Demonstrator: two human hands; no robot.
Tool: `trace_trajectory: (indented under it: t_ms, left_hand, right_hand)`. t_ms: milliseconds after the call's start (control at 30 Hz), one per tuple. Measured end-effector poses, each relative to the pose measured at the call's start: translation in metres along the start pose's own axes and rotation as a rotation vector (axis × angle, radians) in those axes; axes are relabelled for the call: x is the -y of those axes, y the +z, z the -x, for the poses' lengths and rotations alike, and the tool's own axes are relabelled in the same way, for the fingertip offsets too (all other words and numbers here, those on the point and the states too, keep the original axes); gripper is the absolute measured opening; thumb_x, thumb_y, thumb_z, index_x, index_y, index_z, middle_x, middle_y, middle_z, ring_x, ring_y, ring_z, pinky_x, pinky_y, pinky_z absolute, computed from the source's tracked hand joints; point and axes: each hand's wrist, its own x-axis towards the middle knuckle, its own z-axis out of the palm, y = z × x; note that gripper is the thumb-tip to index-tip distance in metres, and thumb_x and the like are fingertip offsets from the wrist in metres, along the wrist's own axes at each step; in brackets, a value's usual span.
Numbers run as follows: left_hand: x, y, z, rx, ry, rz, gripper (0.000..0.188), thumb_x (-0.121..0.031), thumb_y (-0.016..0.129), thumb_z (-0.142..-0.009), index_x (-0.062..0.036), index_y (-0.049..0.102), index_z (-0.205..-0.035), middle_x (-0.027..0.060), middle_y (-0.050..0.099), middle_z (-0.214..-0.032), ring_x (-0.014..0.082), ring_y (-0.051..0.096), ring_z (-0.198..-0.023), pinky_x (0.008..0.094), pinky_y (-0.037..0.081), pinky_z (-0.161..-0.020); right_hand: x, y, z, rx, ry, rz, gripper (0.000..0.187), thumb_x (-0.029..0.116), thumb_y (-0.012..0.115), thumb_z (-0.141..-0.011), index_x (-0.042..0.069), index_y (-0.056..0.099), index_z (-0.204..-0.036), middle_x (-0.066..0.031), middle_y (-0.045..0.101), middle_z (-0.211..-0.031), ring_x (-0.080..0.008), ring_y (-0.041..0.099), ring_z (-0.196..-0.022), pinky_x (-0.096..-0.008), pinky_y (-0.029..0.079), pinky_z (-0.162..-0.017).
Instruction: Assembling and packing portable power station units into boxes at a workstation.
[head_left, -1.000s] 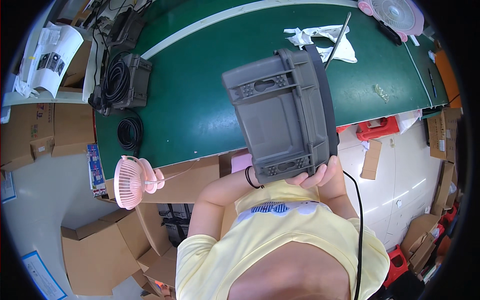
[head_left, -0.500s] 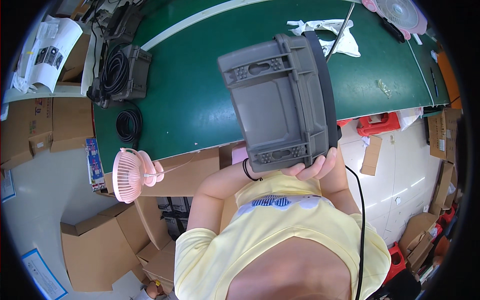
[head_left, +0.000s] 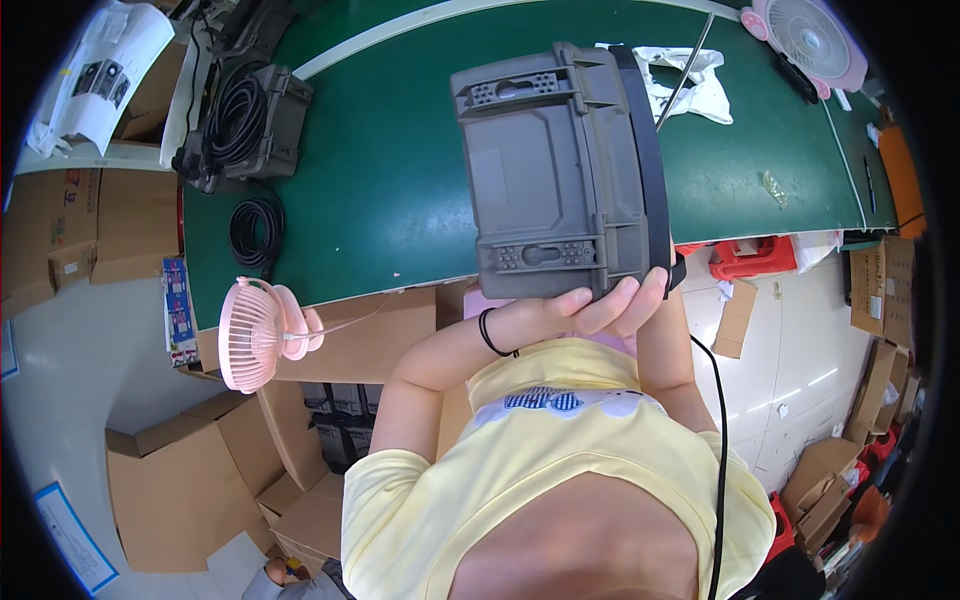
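Observation:
A grey hard plastic case [head_left: 535, 180] with ribbed hinges or latches and a dark plate along its right side is held up at the table's near edge. A thin metal rod [head_left: 688, 70] sticks out past its far right side. My left hand [head_left: 610, 308], with a black band on the wrist, is closed on the case's near lower corner, fingers along its bottom edge. My right forearm [head_left: 662, 345] rises to the same corner; the right hand is hidden behind the case and the left fingers. A black cable [head_left: 722, 440] runs down beside my right arm.
On the green table [head_left: 390, 200] lie a coiled black cable [head_left: 256, 232], more grey cases [head_left: 280, 120], white cloth-like material [head_left: 705, 95] and a pink-white fan [head_left: 808, 40]. A pink clip fan [head_left: 250, 335] projects from the near left edge. Cardboard boxes [head_left: 180, 480] stand below.
The case has turned a little straighter and risen slightly away from my body. My left hand has moved with it along the bottom edge. The view has shifted slightly.

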Motion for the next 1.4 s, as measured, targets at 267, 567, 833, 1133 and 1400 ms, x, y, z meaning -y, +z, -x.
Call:
trace_trajectory:
  t_ms: [267, 567, 833, 1133, 1400]
  left_hand:
    - [-0.007, -0.002, -0.006, 0.036, -0.197, 0.165, 0.028, -0.061, 0.053, -0.090, -0.0488, 0.060, -0.114, -0.0086, 0.044, -0.133, 0.0161, 0.034, -0.130, 0.0471, 0.020, -0.116]
    - [0.030, 0.026, 0.001, -0.167, -0.691, 0.514, 0.024, -0.032, 0.086, -0.068, -0.0429, 0.068, -0.080, 0.0011, 0.050, -0.114, 0.0270, 0.045, -0.107, 0.0434, 0.037, -0.090]
    - [0.105, 0.070, 0.052, -0.202, -1.046, 0.299, 0.031, -0.015, 0.092, -0.068, -0.0224, 0.064, -0.080, 0.0216, 0.033, -0.139, 0.0447, 0.032, -0.129, 0.0515, 0.031, -0.104]
    - [0.172, 0.125, 0.132, -0.162, -1.413, 0.351, 0.041, -0.019, 0.089, -0.074, -0.0139, 0.062, -0.104, 0.0245, 0.029, -0.149, 0.0425, 0.032, -0.138, 0.0473, 0.029, -0.113]
    - [0.178, 0.041, 0.104, 0.543, -1.187, 0.408, 0.080, 0.004, 0.078, -0.067, -0.0216, 0.053, -0.138, 0.0266, 0.021, -0.158, 0.0494, 0.025, -0.145, 0.0535, 0.027, -0.119]
  right_hand:
    - [0.007, 0.009, 0.006, -0.031, 0.011, 0.054, 0.017, 0.003, 0.062, -0.097, 0.012, 0.047, -0.098, 0.0039, 0.057, -0.092, -0.0020, 0.057, -0.079, -0.0180, 0.049, -0.066]
    - [0.000, 0.011, 0.011, -0.100, -0.021, -0.041, 0.038, -0.014, 0.063, -0.084, 0.014, 0.037, -0.088, -0.0209, 0.048, -0.147, -0.0121, 0.059, -0.101, -0.0267, 0.053, -0.090]
    - [0.011, 0.086, -0.030, 0.077, -0.363, 0.242, 0.031, -0.012, 0.062, -0.086, 0.010, 0.040, -0.086, -0.0181, 0.062, -0.131, -0.0138, 0.059, -0.102, -0.0305, 0.051, -0.092]
    - [0.013, 0.099, -0.032, 0.307, -0.107, 0.465, 0.021, -0.003, 0.062, -0.092, 0.007, 0.045, -0.087, -0.0165, 0.060, -0.135, -0.0187, 0.063, -0.110, -0.0311, 0.057, -0.086]
    - [-0.007, 0.035, -0.029, -0.015, 0.036, 0.492, 0.018, 0.000, 0.062, -0.095, 0.008, 0.046, -0.091, -0.0164, 0.064, -0.127, -0.0123, 0.064, -0.094, -0.0268, 0.056, -0.077]
